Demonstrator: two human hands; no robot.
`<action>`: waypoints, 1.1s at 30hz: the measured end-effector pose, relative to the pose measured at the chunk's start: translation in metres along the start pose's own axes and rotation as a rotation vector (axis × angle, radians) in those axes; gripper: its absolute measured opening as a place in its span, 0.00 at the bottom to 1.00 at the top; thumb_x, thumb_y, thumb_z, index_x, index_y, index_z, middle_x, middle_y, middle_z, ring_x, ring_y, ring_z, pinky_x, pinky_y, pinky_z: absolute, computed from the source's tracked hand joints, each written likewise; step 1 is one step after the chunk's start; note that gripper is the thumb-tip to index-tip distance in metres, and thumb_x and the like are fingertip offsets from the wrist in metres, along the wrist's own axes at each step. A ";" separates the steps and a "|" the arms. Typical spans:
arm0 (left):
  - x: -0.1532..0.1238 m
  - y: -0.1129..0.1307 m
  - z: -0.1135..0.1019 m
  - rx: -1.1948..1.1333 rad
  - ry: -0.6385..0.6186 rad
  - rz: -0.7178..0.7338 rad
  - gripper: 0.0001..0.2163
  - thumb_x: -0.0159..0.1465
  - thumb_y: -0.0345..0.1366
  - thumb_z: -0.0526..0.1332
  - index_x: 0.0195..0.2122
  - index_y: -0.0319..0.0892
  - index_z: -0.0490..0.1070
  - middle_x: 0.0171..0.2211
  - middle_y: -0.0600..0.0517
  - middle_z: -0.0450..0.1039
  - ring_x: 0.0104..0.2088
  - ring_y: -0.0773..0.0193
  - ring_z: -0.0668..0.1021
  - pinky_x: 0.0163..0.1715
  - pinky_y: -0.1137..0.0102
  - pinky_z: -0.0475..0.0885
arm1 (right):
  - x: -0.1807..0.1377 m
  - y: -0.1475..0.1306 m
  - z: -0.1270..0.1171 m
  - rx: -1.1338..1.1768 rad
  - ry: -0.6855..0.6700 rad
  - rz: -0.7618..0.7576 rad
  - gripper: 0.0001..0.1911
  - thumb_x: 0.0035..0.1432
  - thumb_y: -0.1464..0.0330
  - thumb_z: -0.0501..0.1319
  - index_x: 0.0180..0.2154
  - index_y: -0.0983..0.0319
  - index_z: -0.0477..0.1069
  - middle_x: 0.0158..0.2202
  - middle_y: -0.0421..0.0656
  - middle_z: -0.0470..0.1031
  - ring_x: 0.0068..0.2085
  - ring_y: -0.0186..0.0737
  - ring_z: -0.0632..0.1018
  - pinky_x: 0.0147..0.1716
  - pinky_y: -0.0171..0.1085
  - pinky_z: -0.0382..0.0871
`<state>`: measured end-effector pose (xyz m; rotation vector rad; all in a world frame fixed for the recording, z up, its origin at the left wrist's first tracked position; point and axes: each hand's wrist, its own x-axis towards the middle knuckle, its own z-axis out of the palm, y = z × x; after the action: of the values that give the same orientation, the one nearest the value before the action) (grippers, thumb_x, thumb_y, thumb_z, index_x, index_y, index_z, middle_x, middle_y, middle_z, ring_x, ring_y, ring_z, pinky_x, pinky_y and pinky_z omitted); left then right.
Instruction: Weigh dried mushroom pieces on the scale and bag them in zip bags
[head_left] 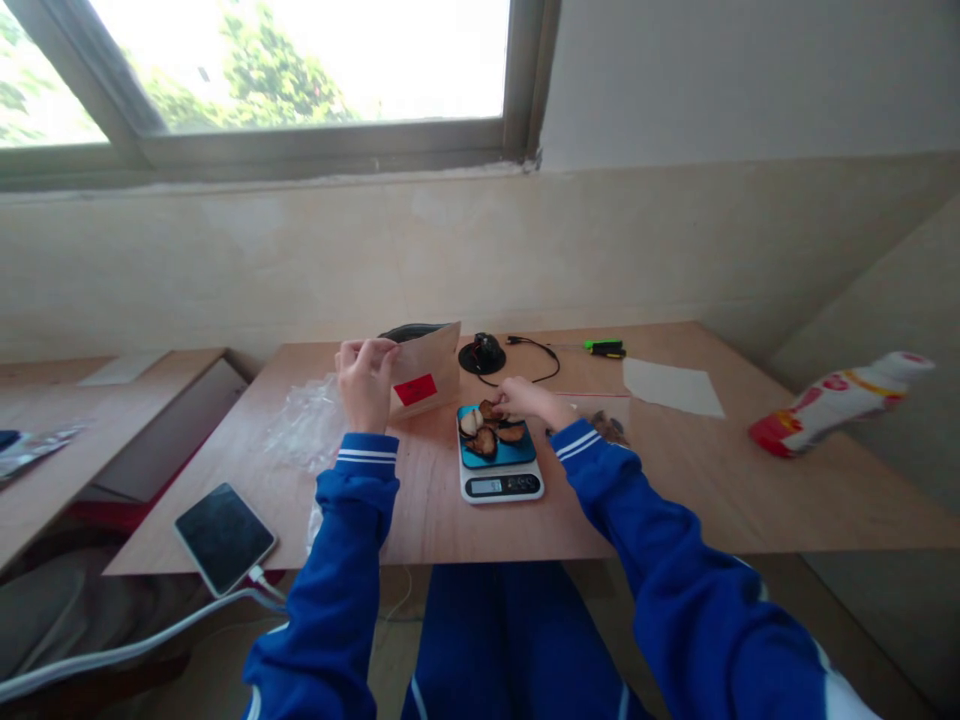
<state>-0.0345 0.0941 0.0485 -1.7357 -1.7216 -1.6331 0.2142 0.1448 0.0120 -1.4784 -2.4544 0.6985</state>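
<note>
A small white kitchen scale (501, 485) with a blue top stands on the wooden table (675, 490) in front of me. Several brown dried slices (486, 440) lie on its platform. My right hand (529, 400) is closed in a pinch on one slice (491, 408) at the platform's far edge. My left hand (365, 382) grips the top edge of a brown paper pouch (427, 375) with a red label, held upright just left of the scale.
Crumpled clear plastic (304, 425) lies left of the pouch. A tablet (223, 537) with a white cable sits at the near left corner. Behind are a black round device (482, 355) with cord, a green marker (604, 346), white paper (671, 387), and a bottle (832, 402) at right.
</note>
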 end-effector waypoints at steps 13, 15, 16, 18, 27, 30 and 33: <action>-0.004 0.000 -0.001 -0.008 -0.009 0.003 0.05 0.61 0.38 0.61 0.36 0.47 0.75 0.36 0.51 0.65 0.39 0.61 0.71 0.44 0.64 0.68 | -0.044 0.026 0.009 0.186 0.382 0.101 0.13 0.61 0.72 0.52 0.41 0.66 0.74 0.39 0.48 0.79 0.40 0.39 0.78 0.40 0.34 0.70; -0.004 -0.001 0.000 -0.003 -0.004 0.001 0.05 0.61 0.38 0.61 0.36 0.47 0.75 0.36 0.51 0.65 0.39 0.60 0.71 0.44 0.64 0.68 | -0.045 0.022 0.013 0.111 0.312 0.084 0.14 0.60 0.74 0.53 0.42 0.65 0.76 0.40 0.48 0.80 0.40 0.40 0.78 0.40 0.34 0.69; -0.004 -0.001 0.000 -0.001 -0.001 0.002 0.05 0.61 0.38 0.61 0.36 0.47 0.75 0.36 0.51 0.65 0.39 0.60 0.70 0.44 0.64 0.68 | -0.043 0.018 0.014 0.063 0.272 0.074 0.14 0.59 0.75 0.53 0.42 0.65 0.76 0.40 0.48 0.80 0.41 0.41 0.79 0.41 0.35 0.69; -0.004 0.000 -0.001 0.005 -0.001 0.007 0.06 0.61 0.39 0.61 0.37 0.47 0.75 0.36 0.51 0.65 0.39 0.60 0.70 0.44 0.64 0.68 | -0.035 0.010 0.016 -0.023 0.200 0.055 0.16 0.58 0.76 0.53 0.41 0.64 0.78 0.41 0.49 0.80 0.42 0.43 0.79 0.42 0.35 0.68; -0.003 0.002 -0.008 0.017 -0.051 0.010 0.06 0.61 0.39 0.61 0.37 0.48 0.75 0.35 0.51 0.64 0.39 0.60 0.70 0.46 0.63 0.68 | -0.027 0.007 0.012 -0.089 0.162 0.024 0.18 0.59 0.76 0.51 0.43 0.63 0.78 0.43 0.48 0.80 0.44 0.43 0.78 0.44 0.33 0.66; -0.005 0.001 -0.006 0.005 -0.045 0.007 0.06 0.61 0.40 0.60 0.37 0.48 0.75 0.35 0.51 0.65 0.39 0.61 0.70 0.45 0.63 0.69 | -0.039 0.016 0.015 -0.110 0.182 0.036 0.18 0.59 0.76 0.51 0.40 0.63 0.79 0.41 0.48 0.80 0.43 0.43 0.78 0.43 0.34 0.66; -0.006 0.001 -0.004 -0.012 -0.031 -0.005 0.06 0.61 0.40 0.60 0.37 0.48 0.75 0.37 0.51 0.65 0.39 0.61 0.71 0.46 0.62 0.69 | -0.049 0.021 0.019 -0.119 0.168 0.025 0.18 0.58 0.77 0.51 0.39 0.62 0.79 0.40 0.49 0.79 0.43 0.43 0.78 0.45 0.36 0.65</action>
<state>-0.0345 0.0871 0.0455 -1.7724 -1.7346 -1.6298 0.2465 0.1047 -0.0111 -1.5435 -2.3899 0.4203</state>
